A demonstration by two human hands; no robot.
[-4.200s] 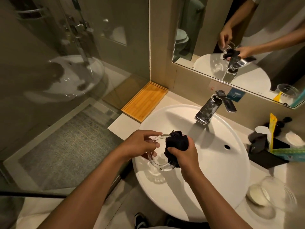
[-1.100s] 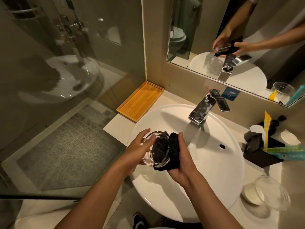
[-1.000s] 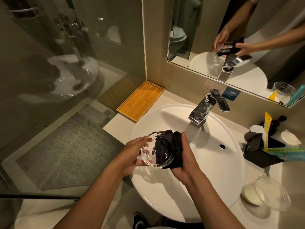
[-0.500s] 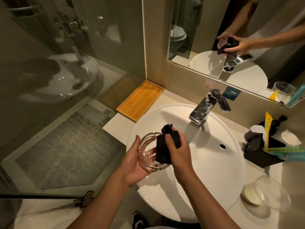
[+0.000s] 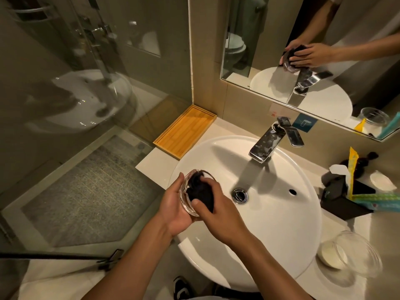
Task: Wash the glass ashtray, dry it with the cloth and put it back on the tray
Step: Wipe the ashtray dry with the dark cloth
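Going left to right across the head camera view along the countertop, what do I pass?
Wooden tray → glass ashtray held over the sink → faucet → black holder → clear glass bowl.

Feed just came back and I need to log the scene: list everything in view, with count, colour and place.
ashtray: 1, clear glass, held over the basin's left rim
cloth: 1, black, pressed into the ashtray
tray: 1, bamboo, counter left of basin, nothing on it
basin: 1, white, centre
tap: 1, chrome, behind basin, no water running
glass bowl: 1, clear, counter right, tilted
black holder: 1, right, holds sachets
mirror: 1, above the tap
left hand: cups the ashtray
right hand: grip on the cloth
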